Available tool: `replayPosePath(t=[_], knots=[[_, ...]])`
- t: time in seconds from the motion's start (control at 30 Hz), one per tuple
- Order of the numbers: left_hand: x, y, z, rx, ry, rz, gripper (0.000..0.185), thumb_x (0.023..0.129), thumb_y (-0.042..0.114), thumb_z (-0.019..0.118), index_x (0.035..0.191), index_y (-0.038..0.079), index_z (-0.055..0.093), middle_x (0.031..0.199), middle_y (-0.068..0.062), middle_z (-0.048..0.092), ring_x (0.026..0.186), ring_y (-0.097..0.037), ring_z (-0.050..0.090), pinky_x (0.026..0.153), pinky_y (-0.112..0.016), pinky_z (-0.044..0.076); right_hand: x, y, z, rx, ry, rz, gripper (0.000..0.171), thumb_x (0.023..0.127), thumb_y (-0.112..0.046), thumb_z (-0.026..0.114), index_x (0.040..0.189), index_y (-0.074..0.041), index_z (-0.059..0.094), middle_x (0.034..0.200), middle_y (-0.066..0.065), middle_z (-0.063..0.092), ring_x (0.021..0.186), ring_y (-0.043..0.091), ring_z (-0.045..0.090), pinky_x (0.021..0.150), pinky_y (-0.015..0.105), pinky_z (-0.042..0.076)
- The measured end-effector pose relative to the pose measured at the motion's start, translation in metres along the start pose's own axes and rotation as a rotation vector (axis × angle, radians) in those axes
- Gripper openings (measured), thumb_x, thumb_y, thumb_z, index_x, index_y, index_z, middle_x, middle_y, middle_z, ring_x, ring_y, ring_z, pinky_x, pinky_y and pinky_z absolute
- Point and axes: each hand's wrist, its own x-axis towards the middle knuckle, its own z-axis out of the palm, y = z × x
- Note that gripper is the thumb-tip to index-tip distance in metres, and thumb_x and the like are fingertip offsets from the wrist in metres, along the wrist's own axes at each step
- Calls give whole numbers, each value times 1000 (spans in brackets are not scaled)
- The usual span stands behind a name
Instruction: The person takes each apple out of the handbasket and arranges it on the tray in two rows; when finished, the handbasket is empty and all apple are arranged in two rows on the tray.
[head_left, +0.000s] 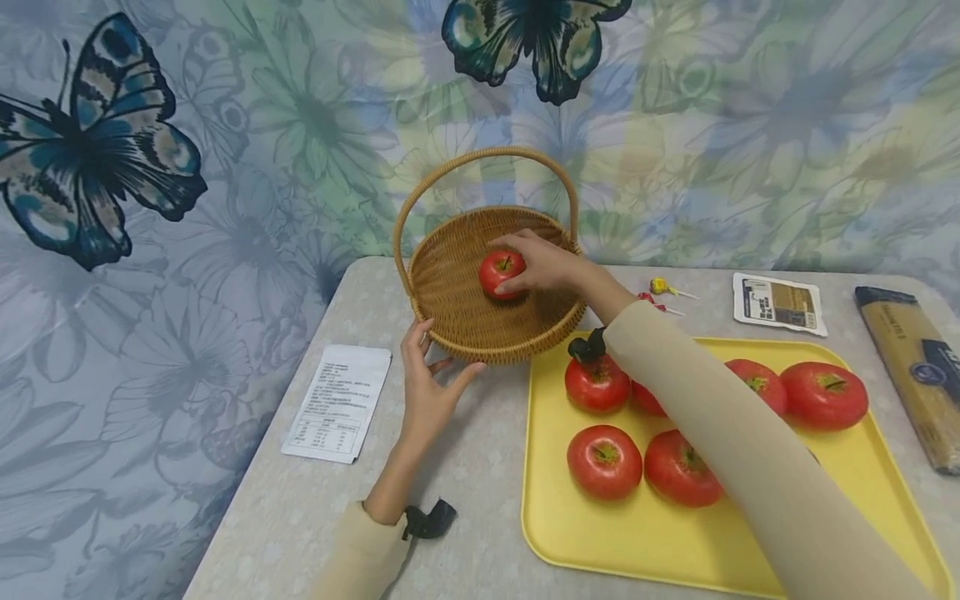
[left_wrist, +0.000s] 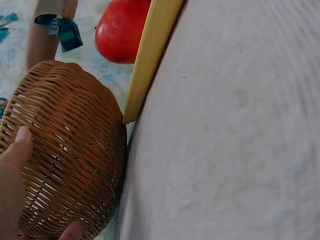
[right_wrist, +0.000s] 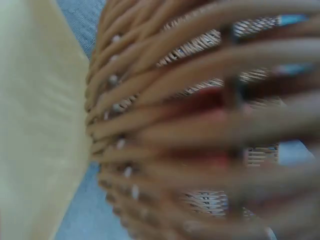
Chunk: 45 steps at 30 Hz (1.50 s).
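Nearest, on the pale speckled surface [head_left: 480, 467], lies a yellow tray [head_left: 600, 533] holding several tomatoes [head_left: 604, 461], partly covered by the person's right sleeve. To its left lies a white printed packet [head_left: 339, 401]. Just beyond, the left hand [head_left: 427, 392] touches the near wall of the wicker basket [head_left: 457, 292], thumb and fingers spread apart against the weave, holding nothing else. The basket stands just beside the tray's far left corner. Inside it, the right hand [head_left: 543, 265] has its fingers curled over a red tomato [head_left: 499, 272]; whether that tomato rests on the basket floor is hard to tell, the right wrist view being blurred. Farther right lie lollipops [head_left: 663, 289], a small sachet [head_left: 780, 303] and a spaghetti pack [head_left: 915, 375].
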Motion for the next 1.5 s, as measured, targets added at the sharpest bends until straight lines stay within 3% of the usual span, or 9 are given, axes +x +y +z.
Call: replayPosePath(t=[0.33,0.53,0.67,0.8,1.03,1.27,1.5], knots=[[0,0,0,3,6,23,86,79,5,81,145,2,27,155,-27,14,143,-42,27,92,-61,51,16,7,8,-18,-60,67,70,88,-29,75,148,-20,42,157,16,24,144,38,28,115,55,32],[1,1,1,4,4,28,85,78,5,81,144,1,27,154,-28,15,143,-42,27,92,-61,51,17,11,12,-50,-51,76,67,84,-24,79,143,-21,47,144,17,35,133,37,41,110,52,39],[1,2,1,-4,4,33,86,78,4,81,144,0,27,154,-30,14,143,-44,27,92,-62,50,16,11,14,-37,-65,81,66,84,-22,79,141,-20,47,143,17,36,132,36,41,109,52,39],[0,2,0,-8,-3,32,86,78,5,81,144,0,27,154,-30,13,144,-42,26,92,-62,50,16,11,14,-51,-65,50,64,84,-21,79,140,-16,48,146,14,42,135,34,41,111,50,39],[1,1,-1,-10,1,30,84,79,4,81,144,0,28,154,-30,15,143,-42,27,92,-62,50,11,5,11,-105,-45,-49,59,81,-18,81,133,-10,54,135,14,54,127,32,49,105,48,44],[0,1,-2,-12,3,20,84,78,2,81,143,-1,28,152,-30,18,142,-43,30,92,-62,51,-26,-15,-6,-75,111,-181,57,80,-24,82,131,-15,57,132,8,54,122,26,52,101,46,48],[0,0,-3,-9,-1,24,85,79,5,81,144,1,27,152,-30,17,140,-49,29,92,-62,50,-111,-25,-25,22,235,-323,59,78,-18,84,131,-17,58,136,5,51,121,24,53,87,39,57]])
